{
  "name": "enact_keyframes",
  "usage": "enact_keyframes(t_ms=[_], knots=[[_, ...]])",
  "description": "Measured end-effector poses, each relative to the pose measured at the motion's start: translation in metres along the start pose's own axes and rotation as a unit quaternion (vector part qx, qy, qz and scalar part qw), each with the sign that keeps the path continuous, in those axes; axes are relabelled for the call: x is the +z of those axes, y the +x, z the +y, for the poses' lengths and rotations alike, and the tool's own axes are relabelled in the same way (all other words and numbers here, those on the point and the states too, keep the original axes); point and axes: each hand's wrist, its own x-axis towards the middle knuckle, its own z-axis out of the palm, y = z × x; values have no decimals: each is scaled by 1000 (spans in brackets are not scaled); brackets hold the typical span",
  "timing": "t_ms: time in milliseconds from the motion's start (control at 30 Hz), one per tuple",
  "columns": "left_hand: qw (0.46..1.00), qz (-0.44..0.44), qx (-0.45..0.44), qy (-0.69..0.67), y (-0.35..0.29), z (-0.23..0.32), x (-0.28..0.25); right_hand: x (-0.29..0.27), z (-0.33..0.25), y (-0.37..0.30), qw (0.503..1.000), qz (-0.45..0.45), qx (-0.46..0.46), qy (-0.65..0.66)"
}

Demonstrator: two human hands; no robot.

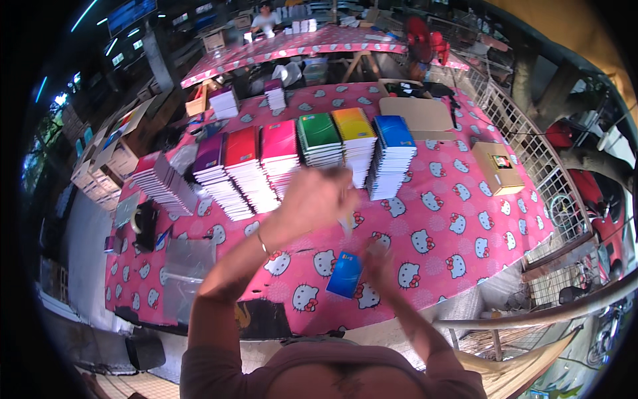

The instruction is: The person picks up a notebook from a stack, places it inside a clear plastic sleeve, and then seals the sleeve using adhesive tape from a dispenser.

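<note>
My left hand [318, 198] is raised over the middle of the table, in front of the notebook stacks, with its fingers curled in. A thin, whitish, see-through strip [347, 225] shows just below it; whether the fingers hold it is unclear. Closer to me lies a small blue notebook [344, 275], flat on the pink patterned tablecloth [438, 266]. Just right of it is my right hand [379, 263], its fingers smeared by motion. Beyond my hands, spiral notebooks stand in tall stacks: purple [210, 154], red [242, 146], pink [278, 138], green [319, 130], yellow [354, 124] and blue [393, 133].
Another pink stack [163, 185] leans at the left, behind a tape dispenser [143, 226] and clear plastic sheets [189, 269]. A cardboard box [497, 169] sits at the right edge, and flat cardboard [417, 114] at the back. A person [266, 21] is behind a farther table.
</note>
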Motion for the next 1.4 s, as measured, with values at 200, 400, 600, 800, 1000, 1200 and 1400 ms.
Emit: enact_keyframes(t_ms=[200, 400, 600, 800, 1000, 1200, 1400], knots=[[914, -280, -291, -27, -175, 15, 168, -47, -70, 249, 959, 157, -159, 175], [954, 135, -250, 98, -64, -85, 49, -15, -35, 274, 970, 71, -230, 19], [938, -37, -218, 266, -79, -140, -1, -30, -71, 61, 976, -74, -204, 23], [934, -35, -210, 286, -125, -175, -39, 7, -73, -70, 964, -178, -79, 181], [979, 76, -112, 151, -101, -38, -71, -1, -68, -61, 977, -109, 65, 174], [977, -141, -155, -35, -211, 33, 51, -9, -44, 18, 935, 54, 189, 295], [955, -200, -158, -153, -255, 81, 111, -40, -82, 195, 960, 103, -70, 251]])
